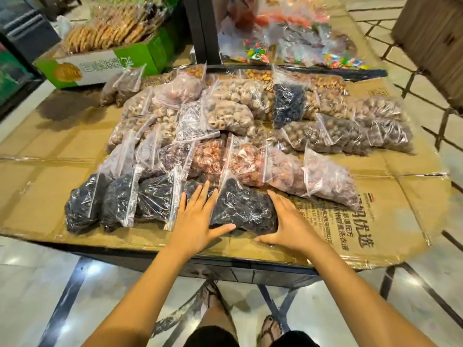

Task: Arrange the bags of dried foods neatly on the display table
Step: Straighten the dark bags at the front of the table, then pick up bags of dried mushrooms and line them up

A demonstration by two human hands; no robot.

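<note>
Several clear zip bags of dried foods lie in rows on the cardboard-covered display table [390,221]. A bag of black dried fruit [245,206] sits at the right end of the front row. My left hand [198,221] lies flat against its left side, fingers spread, thumb under its near edge. My right hand [285,221] presses flat against its right side, thumb along the near edge. Three more dark bags [117,201] lie to the left in the same row. Pinkish and reddish bags [283,171] form the row behind.
A green box of round crackers [105,58] stands at the back left. Bags of coloured sweets [288,41] are piled at the back right, beside a black post [203,28]. The table's near edge is just below my hands. A wooden screen [431,41] stands at the far right.
</note>
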